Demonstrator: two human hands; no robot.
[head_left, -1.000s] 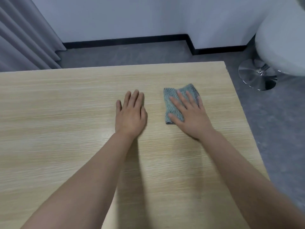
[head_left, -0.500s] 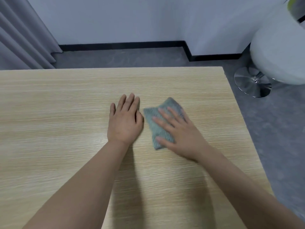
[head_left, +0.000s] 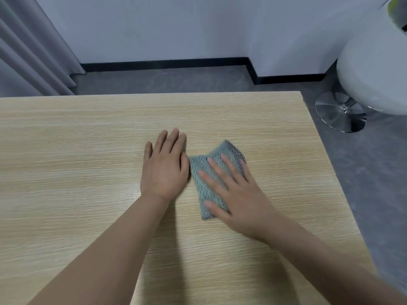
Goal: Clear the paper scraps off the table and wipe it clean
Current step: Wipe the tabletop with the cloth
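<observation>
Since a second ago your cloth (head_left: 217, 172) slid left beside left hand (head_left: 164, 166) | right hand (head_left: 240, 194) flat, pressing it onto table (head_left: 66, 172) | scraps apparently gone | keep even pressure, overlap strokes.

wooden table (head_left: 66, 150), folded grey-green cloth (head_left: 203, 186)

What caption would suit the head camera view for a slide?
Right hand presses a folded grey-green cloth flat on the wooden table; left hand rests beside it.
</observation>
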